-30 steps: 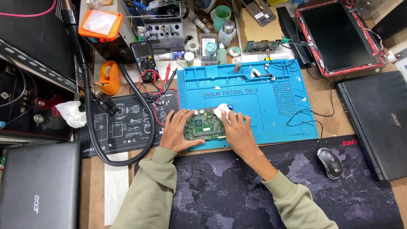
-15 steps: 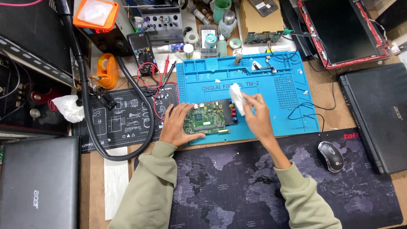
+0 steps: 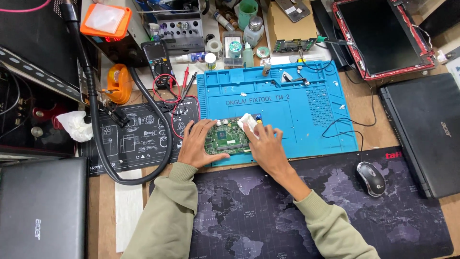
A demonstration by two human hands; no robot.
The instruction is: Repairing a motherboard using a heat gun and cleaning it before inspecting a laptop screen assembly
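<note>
Pressing down again after being lifted clear half a second ago, the right hand [image 3: 267, 146] now has its fingers pinched around a small white cloth [image 3: 247, 123] and holds it against the top right corner of the green circuit board [image 3: 227, 140]. One second ago it was in much this same place. The left hand [image 3: 195, 143] has hardly shifted: it lies flat with fingers spread wide, gripping nothing, steadying the board's left edge. The board sits at the near left corner of the blue rubber work mat [image 3: 306, 115], which has moulded trays along its far rim and a line of raised lettering across its middle. Left of it lies a black mat [image 3: 139, 139] printed with white outline drawings, crossed by a thick black hose [image 3: 158, 160] and thin red wires. A crumpled white tissue [image 3: 75, 125] rests at its left edge. Near the person spreads a dark desk mat [image 3: 383, 211] printed with a pale world map and a small red mark at its far right corner; a glossy black mouse [image 3: 372, 178] sits on it. A closed matt black laptop [image 3: 429, 134] lies at right, and a grey laptop [image 3: 40, 206] at lower left.
</note>
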